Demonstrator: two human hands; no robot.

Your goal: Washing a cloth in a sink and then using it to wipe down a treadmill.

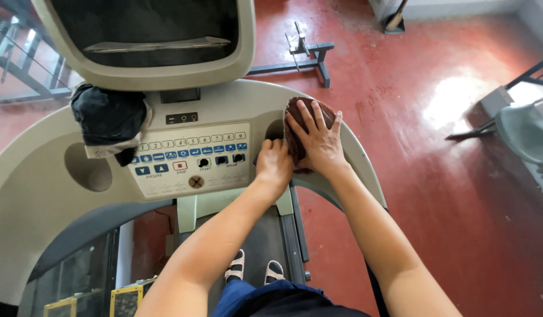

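Red painted floor (436, 194) fills the right side of the view, glossy, with a bright patch of glare near a grey seat (527, 132) at the far right edge. On the floor beyond the machine lies a dark metal stand (309, 56) with a short crossbar.

Next in size is the treadmill console (42, 188), a wide cream-grey curved panel, with a dark screen housing (145, 35) rising above it. Below the console the dark belt (256, 246) runs toward the person, whose feet in strapped sandals (254, 271) stand on it. A black bundle of cloth (110, 120) sits on the left part of the console, just above a round cup recess (88, 167). In the middle is the button panel (192, 158), with rows of small white and blue keys.

On the right wing of the console lies a brown rag (301, 114), bunched over the right-hand recess. The right hand (321, 144) lies flat on top of it, fingers stretched and spread apart, pressing it down. The left hand (275, 164) is just beside it, touching the rag's near edge, fingers curled under into a loose fist; whether they pinch the rag I cannot tell.
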